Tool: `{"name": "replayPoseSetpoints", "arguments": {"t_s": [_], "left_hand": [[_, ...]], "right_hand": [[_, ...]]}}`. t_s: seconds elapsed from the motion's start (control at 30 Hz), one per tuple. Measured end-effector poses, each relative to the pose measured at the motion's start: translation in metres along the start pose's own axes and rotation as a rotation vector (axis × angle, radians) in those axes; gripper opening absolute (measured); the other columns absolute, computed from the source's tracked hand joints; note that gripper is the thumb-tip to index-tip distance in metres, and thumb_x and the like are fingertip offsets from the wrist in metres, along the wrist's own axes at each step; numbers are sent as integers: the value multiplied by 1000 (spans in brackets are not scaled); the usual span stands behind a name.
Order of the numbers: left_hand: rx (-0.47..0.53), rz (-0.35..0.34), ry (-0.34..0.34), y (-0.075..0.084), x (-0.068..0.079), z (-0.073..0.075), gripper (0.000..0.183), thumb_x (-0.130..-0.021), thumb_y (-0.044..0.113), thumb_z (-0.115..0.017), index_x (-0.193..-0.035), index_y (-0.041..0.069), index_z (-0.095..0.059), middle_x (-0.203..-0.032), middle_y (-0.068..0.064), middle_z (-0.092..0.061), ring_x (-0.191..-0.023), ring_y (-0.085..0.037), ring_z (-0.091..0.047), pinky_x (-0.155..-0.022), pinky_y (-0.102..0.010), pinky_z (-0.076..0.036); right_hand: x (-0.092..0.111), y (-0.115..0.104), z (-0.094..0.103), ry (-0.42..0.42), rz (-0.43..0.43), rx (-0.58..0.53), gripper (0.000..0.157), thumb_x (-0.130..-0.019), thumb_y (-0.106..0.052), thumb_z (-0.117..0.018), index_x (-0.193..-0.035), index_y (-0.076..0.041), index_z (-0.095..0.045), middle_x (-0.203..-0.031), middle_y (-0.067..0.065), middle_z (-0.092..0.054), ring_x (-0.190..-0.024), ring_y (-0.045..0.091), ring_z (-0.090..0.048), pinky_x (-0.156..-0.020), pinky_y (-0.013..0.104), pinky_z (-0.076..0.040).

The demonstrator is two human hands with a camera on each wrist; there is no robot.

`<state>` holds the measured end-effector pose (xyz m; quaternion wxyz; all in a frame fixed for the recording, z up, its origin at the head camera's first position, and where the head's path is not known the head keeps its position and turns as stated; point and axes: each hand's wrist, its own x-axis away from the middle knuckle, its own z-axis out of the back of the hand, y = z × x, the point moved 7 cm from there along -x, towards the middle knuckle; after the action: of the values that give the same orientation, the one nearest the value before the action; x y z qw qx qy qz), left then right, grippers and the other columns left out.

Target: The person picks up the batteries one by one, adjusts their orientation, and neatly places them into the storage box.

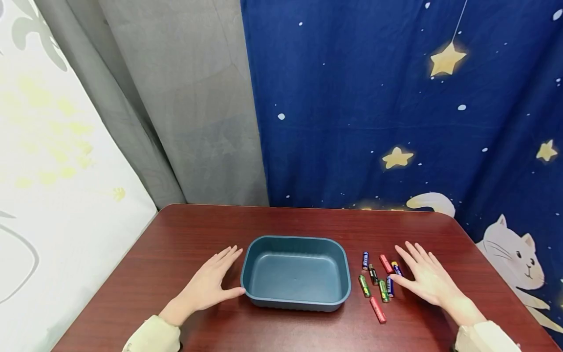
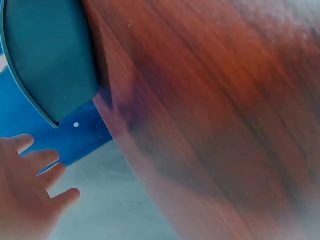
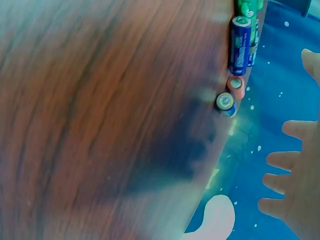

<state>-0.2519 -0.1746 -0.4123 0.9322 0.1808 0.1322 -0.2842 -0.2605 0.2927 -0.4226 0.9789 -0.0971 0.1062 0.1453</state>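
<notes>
A blue-green rectangular basin (image 1: 295,304) sits on the table, with nothing inside it. My left hand (image 1: 210,282) is spread beside its left wall, thumb close to the rim; whether they touch I cannot tell. Right of the basin lie several loose batteries, among them a red one (image 1: 378,310), a green one (image 1: 364,286) and a dark blue one (image 1: 365,260). My right hand (image 1: 425,278) is spread just right of the group, its fingers straight and holding nothing. In the right wrist view a blue battery (image 3: 240,46) lies near the fingers.
The dark red wooden table (image 1: 211,225) has rounded far corners. Behind it hang a grey curtain (image 1: 189,107) and a blue curtain (image 1: 343,107) with stars and a white cat. A white patterned cloth (image 1: 57,205) hangs at the left.
</notes>
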Motion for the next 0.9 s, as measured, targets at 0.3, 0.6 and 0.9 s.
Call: {"name": "replayPoseSetpoints", "arguments": {"t_s": [0.3, 0.6, 0.9], "left_hand": [[-2, -3, -20, 3, -1, -7, 88, -71, 61, -63, -136, 7, -42, -137, -13, -42, -127, -31, -37, -99, -48, -33], [6, 9, -29, 6, -1, -8, 88, -70, 62, -64, -135, 7, -43, -136, -14, -44, -126, -30, -39, -98, -48, -34], [29, 24, -49, 5, -1, -12, 88, -70, 64, -62, -136, 9, -42, -137, -13, -43, -126, -31, -39, -98, -49, -34]], "right_hand": [[5, -14, 8, 75, 59, -84, 70, -78, -49, -64, -129, -4, -47, -132, 24, -42, -122, 42, -34, -95, 57, -29], [15, -29, 11, 61, 59, -217, 61, -77, -38, -69, -127, -8, -50, -125, 14, -50, -114, 31, -43, -90, 54, -36], [24, -35, 7, 85, 63, -344, 47, -76, -28, -72, -117, -7, -58, -107, 3, -60, -94, 17, -54, -77, 31, -47]]}}
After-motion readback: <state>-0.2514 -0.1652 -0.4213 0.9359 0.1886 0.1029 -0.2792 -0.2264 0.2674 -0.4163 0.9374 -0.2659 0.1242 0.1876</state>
